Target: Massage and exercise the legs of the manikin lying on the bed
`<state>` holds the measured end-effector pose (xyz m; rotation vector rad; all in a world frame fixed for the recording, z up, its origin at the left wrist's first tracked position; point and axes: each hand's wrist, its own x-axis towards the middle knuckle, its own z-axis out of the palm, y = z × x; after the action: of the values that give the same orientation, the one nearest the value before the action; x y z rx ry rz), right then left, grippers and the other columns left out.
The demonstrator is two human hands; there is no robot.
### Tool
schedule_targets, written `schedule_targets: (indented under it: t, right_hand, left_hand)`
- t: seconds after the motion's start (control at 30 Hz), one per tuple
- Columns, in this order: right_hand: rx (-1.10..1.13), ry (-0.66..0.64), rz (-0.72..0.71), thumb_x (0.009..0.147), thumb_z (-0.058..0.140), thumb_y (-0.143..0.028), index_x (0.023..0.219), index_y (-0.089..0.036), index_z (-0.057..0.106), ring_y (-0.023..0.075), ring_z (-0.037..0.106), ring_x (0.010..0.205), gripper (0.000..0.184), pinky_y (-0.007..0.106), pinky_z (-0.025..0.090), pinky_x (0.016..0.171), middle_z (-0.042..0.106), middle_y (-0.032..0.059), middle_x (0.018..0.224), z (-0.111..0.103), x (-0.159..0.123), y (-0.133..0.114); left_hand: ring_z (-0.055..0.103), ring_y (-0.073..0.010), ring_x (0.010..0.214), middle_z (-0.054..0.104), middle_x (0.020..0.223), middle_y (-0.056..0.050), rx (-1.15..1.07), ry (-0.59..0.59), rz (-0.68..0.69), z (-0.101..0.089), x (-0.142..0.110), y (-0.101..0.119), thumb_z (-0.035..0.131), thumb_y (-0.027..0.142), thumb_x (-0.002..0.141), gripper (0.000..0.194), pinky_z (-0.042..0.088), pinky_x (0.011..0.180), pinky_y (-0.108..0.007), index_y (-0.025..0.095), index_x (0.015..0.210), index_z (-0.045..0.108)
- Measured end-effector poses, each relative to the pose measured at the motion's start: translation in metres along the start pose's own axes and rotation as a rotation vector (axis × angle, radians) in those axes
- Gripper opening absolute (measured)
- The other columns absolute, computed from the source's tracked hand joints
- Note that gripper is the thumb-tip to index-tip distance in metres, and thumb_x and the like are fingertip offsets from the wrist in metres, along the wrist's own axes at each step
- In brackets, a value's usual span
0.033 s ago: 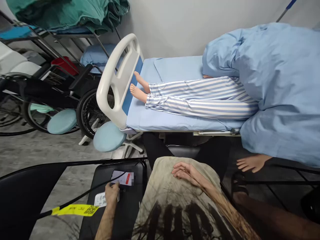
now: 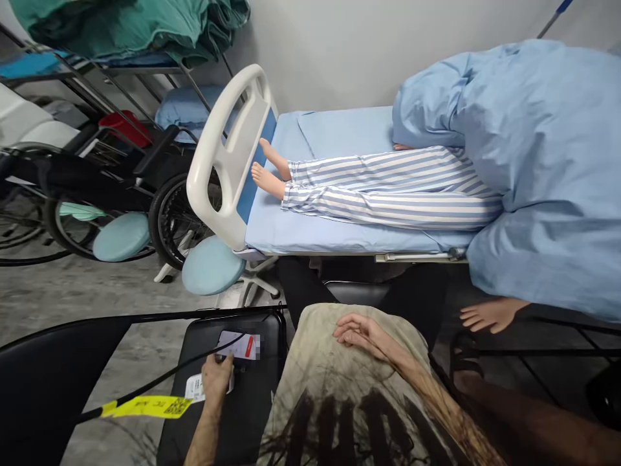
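My left hand (image 2: 217, 380) rests on a black chair seat (image 2: 250, 414), its fingers curled. It covers part of a white labelled item (image 2: 195, 387); whether it grips that item or a small dark thing by the fingertips I cannot make out. Just beyond the fingertips lies a phone-like flat rectangle (image 2: 237, 344) with a pale and red face. On my lap, over a beige shirt (image 2: 315, 362), my right hand (image 2: 359, 333) lies relaxed, fingers loosely bent and slightly apart, holding nothing. A black cable (image 2: 167, 374) with a yellow tag (image 2: 152, 406) passes in front of my left hand.
Ahead stands a bed (image 2: 334, 133) bearing legs in striped trousers (image 2: 378, 184). A bulky blue cloth (image 2: 548, 175) covers the right end; a hand (image 2: 492, 315) protrudes below it. Round stools (image 2: 213, 265) and a wheelchair (image 2: 169, 220) stand left. A sandalled foot (image 2: 466, 356) is at right.
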<state>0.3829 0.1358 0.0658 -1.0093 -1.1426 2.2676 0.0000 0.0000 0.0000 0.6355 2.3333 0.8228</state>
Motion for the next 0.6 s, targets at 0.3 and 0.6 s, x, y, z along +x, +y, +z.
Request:
schedule_targets:
  t: [0.3, 0.6]
  right_hand:
    - [-0.034, 0.009, -0.082, 0.078, 0.070, -0.040, 0.103, -0.022, 0.061, 0.0201, 0.064, 0.088, 0.032, 0.037, 0.048, 0.083, 0.067, 0.0129, 0.102, -0.003, -0.002, 0.002]
    - [-0.071, 0.039, -0.062, 0.077, 0.069, -0.037, 0.101, -0.023, 0.059, 0.0211, 0.065, 0.087, 0.030, 0.037, 0.048, 0.081, 0.067, 0.0126, 0.102, -0.002, -0.001, -0.001]
  left_hand:
    - [0.041, -0.0509, 0.123, 0.062, 0.104, -0.010, 0.289, -0.271, 0.430, 0.012, 0.034, -0.014, 0.067, 0.029, 0.043, 0.046, 0.020, 0.102, -0.067, 0.031, 0.089, 0.072]
    - [0.057, -0.0438, 0.106, 0.066, 0.087, -0.009, 0.200, -0.281, 0.569, 0.017, 0.044, -0.014, 0.067, 0.052, 0.044, 0.042, 0.030, 0.100, -0.061, 0.030, 0.080, 0.065]
